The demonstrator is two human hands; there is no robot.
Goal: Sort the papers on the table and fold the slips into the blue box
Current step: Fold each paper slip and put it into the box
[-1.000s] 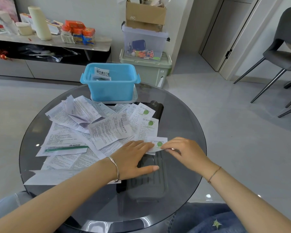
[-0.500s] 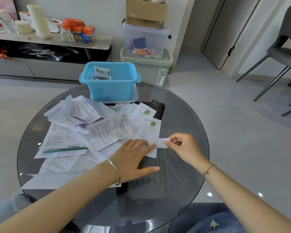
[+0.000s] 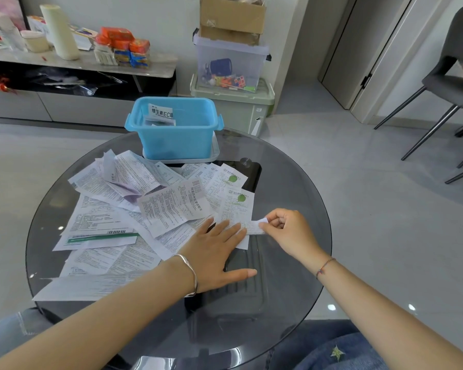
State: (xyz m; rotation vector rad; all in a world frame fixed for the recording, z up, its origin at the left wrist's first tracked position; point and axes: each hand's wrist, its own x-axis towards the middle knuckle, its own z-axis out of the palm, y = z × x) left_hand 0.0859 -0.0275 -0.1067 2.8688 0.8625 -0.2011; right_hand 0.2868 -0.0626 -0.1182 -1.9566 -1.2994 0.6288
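Evidently the folding step is in hand. The right hand (image 3: 286, 231) pinches the right-hand end of a small white printed paper slip (image 3: 251, 227) between curled thumb and forefinger, holding that end raised off the round smoked-glass table (image 3: 292, 169); its other fingers are tucked towards the palm. The left hand (image 3: 217, 255) lies flat, fingers straight and spread, the fingertips pressing the slip's other end down. The slip sits at the right edge of the spread of loose white printed papers (image 3: 104, 222), just below a white receipt with a green dot (image 3: 238, 206). The light-blue plastic box (image 3: 177, 134) stands at the far side of the table on a pale grey tray (image 3: 214, 153), well apart from both hands, with a few sheets already inside.

By my reading, the next move calls for carrying the pinched end over towards the left fingertips, matching the edges, then creasing with a flat finger; such thin paper will likely slide unless the left hand presses firmly. Only then does the reach to the box make sense, and most of the pile looks unsorted
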